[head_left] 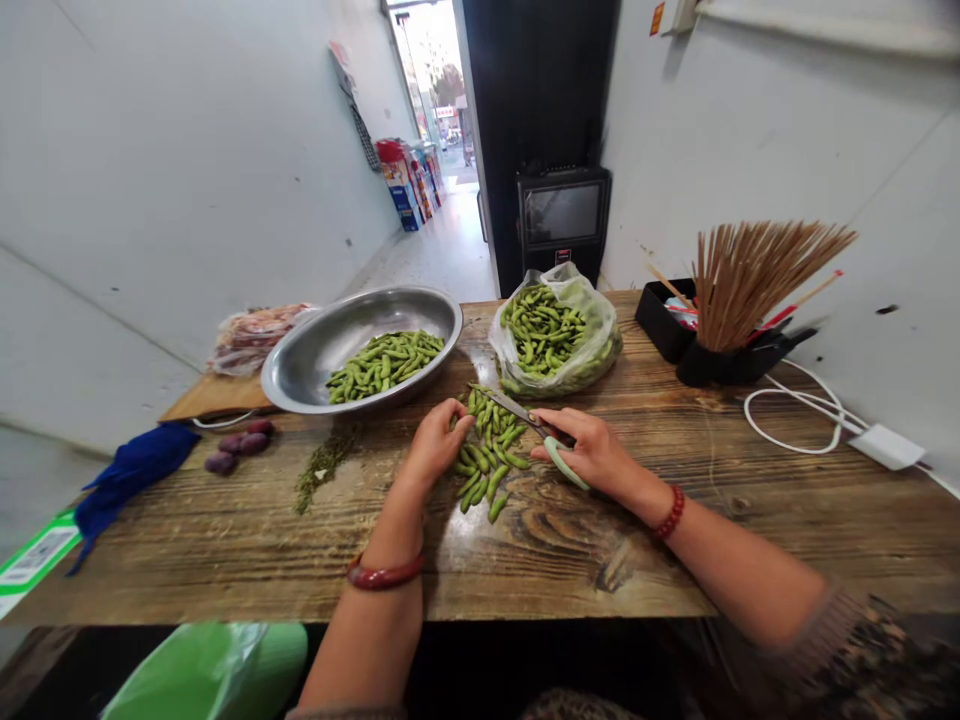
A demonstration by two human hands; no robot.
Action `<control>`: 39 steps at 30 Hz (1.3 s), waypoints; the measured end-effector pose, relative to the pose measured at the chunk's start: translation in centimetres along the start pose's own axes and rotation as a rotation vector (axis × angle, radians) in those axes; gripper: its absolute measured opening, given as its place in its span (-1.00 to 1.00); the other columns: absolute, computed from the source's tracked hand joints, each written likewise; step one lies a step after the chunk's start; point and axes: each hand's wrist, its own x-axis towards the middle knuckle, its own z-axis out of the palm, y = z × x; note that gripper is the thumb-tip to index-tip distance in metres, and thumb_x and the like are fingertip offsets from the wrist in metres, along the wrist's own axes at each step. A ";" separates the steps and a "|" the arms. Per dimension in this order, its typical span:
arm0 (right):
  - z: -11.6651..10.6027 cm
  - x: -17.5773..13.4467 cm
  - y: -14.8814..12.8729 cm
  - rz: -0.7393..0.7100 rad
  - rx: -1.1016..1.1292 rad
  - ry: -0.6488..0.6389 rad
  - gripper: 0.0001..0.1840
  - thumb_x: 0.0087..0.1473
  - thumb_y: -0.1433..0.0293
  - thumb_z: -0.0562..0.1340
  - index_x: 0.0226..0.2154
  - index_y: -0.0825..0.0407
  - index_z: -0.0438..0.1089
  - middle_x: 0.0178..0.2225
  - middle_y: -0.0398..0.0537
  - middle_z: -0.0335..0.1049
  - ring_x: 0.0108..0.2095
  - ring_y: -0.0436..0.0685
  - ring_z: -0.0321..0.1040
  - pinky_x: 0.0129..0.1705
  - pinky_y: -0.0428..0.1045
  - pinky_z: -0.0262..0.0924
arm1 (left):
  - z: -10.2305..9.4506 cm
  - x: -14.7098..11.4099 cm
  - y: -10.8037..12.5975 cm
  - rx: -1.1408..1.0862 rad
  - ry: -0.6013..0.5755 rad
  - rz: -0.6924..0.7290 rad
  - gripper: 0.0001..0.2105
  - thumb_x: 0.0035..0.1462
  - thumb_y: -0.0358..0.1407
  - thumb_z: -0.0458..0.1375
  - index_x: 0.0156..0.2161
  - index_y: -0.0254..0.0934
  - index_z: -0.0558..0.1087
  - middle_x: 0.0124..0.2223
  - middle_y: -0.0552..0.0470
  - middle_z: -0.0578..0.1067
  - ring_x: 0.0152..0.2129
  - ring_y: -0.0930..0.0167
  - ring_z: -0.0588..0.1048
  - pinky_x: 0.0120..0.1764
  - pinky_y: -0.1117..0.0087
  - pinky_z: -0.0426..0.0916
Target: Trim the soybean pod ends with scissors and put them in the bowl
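Observation:
My right hand (592,452) grips a pair of scissors (559,458) with pale green handles, its blades pointing left over a loose pile of green edamame pods (491,455). Beside the blade tips, my left hand (439,440) is closed in a pinch on an edamame pod, mostly hidden by the fingers. Behind the pile stands an open clear plastic bag (600,345) full of pods. A wide steel basin (322,345), with more pods lying in it, is to the left of the bag.
Small dark trimmings (322,475) lie left of my left arm, near several purple fruits (236,445) and a blue cloth (139,475). Skewers (750,285) stand in a black holder at right, by a white cable (795,445). A green bin (214,670) sits below the table edge.

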 end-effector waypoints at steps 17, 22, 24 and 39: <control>-0.3 0.4 -0.8 0.060 -0.013 -0.085 -0.33 -0.08 0.25 0.40 0.08 0.01 0.27 -0.25 -0.04 0.35 -0.28 0.10 0.31 -0.22 -0.01 0.25 | 1.2 -1.4 3.2 -0.772 -0.164 -0.081 -0.77 0.08 -0.17 0.20 -0.25 -0.32 0.45 -0.53 0.18 0.25 -0.66 0.60 0.12 -0.59 0.56 -0.01; -0.2 0.3 -0.9 0.042 -0.024 -0.096 -0.33 -0.07 0.24 0.39 0.09 0.01 0.25 -0.28 -0.06 0.33 -0.31 0.09 0.29 -0.25 -0.02 0.24 | 1.4 -1.6 3.6 -0.683 -0.148 -0.023 -0.79 0.06 -0.19 0.22 -0.28 -0.32 0.49 -0.45 0.11 0.36 -0.60 0.56 0.20 -0.54 0.54 0.10; -0.1 0.3 -0.8 0.041 -0.022 -0.097 -0.33 -0.08 0.23 0.39 0.08 0.02 0.26 -0.29 -0.08 0.32 -0.33 0.08 0.28 -0.28 -0.03 0.22 | 1.4 -1.6 3.8 -0.648 -0.139 -0.006 -0.81 0.04 -0.21 0.23 -0.31 -0.32 0.51 -0.42 0.07 0.43 -0.56 0.53 0.27 -0.49 0.52 0.17; -0.3 0.3 -0.3 0.040 0.014 -0.073 -0.48 -0.02 0.22 0.36 0.00 0.03 0.39 -0.36 -0.05 0.42 -0.38 0.07 0.33 -0.26 -0.04 0.24 | 1.5 -0.9 2.9 -0.462 0.002 0.086 -0.88 -0.02 -0.30 0.25 -0.36 -0.31 0.52 -0.46 0.10 0.38 -0.48 0.47 0.32 -0.35 0.46 0.21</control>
